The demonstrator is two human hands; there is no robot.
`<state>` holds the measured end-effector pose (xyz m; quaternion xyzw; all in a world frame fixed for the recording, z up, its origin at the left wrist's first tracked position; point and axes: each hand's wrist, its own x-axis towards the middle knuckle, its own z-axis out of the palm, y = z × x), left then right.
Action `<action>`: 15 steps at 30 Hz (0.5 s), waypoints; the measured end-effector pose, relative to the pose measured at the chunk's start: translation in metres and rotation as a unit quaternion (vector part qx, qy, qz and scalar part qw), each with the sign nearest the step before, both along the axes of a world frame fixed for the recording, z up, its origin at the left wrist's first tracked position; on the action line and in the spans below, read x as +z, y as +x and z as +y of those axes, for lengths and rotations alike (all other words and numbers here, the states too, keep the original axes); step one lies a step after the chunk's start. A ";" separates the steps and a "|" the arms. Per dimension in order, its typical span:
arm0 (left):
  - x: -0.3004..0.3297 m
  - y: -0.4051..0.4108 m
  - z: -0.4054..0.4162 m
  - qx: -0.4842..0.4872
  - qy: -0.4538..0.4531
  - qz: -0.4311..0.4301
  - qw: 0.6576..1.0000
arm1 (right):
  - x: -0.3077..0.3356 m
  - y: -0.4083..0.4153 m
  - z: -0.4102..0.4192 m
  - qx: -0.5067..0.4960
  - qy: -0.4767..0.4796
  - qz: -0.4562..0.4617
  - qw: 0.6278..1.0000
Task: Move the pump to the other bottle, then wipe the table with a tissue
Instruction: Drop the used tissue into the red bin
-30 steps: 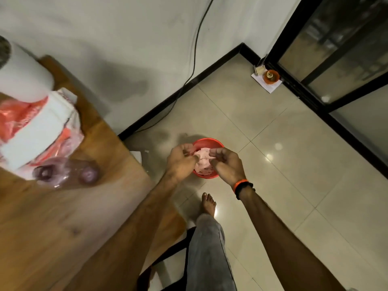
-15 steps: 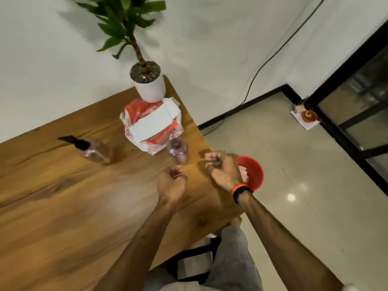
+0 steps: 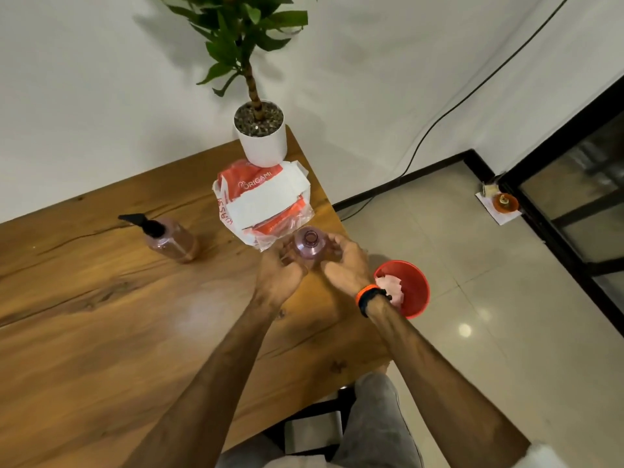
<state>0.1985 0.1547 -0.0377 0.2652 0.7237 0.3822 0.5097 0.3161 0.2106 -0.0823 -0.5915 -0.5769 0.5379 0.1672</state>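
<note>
An open pink bottle (image 3: 309,248) without a pump stands near the right edge of the wooden table (image 3: 101,332). My left hand (image 3: 278,276) and my right hand (image 3: 346,265) are wrapped around it from both sides. A second pink bottle (image 3: 172,241) with a black pump (image 3: 143,222) on top stands to the left, well apart from my hands. A red and white tissue pack (image 3: 263,201) lies just behind the open bottle.
A white pot (image 3: 261,136) with a green plant stands at the table's far corner. On the floor beside the table sits a red bin (image 3: 410,288) holding crumpled tissue. A black cable runs down the wall. A dark glass door is at right.
My hands left the red bin on the floor, came up over the table and closed around the open bottle. The view swung from the floor back to the table.
</note>
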 end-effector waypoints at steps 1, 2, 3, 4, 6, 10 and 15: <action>0.001 0.005 0.002 -0.004 0.000 0.003 1.000 | 0.002 0.006 0.001 -0.005 0.007 0.005 1.000; 0.001 0.013 0.006 -0.007 0.003 0.007 1.000 | 0.003 0.016 0.002 -0.018 0.015 0.008 1.000; 0.002 0.020 0.011 -0.012 0.009 0.012 1.000 | 0.006 0.026 0.004 -0.034 0.025 0.012 0.999; 0.003 0.028 0.017 -0.023 0.018 0.016 0.999 | 0.008 0.037 0.006 -0.052 0.033 0.019 0.998; 0.001 0.051 0.033 -0.058 0.030 0.015 0.998 | 0.010 0.063 0.013 -0.090 0.044 0.036 0.994; -0.022 0.110 0.077 -0.104 0.020 -0.032 0.994 | -0.002 0.127 0.036 -0.166 0.040 0.046 0.984; -0.092 0.184 0.124 -0.162 -0.034 -0.033 0.986 | -0.063 0.199 0.058 -0.237 0.017 0.024 0.971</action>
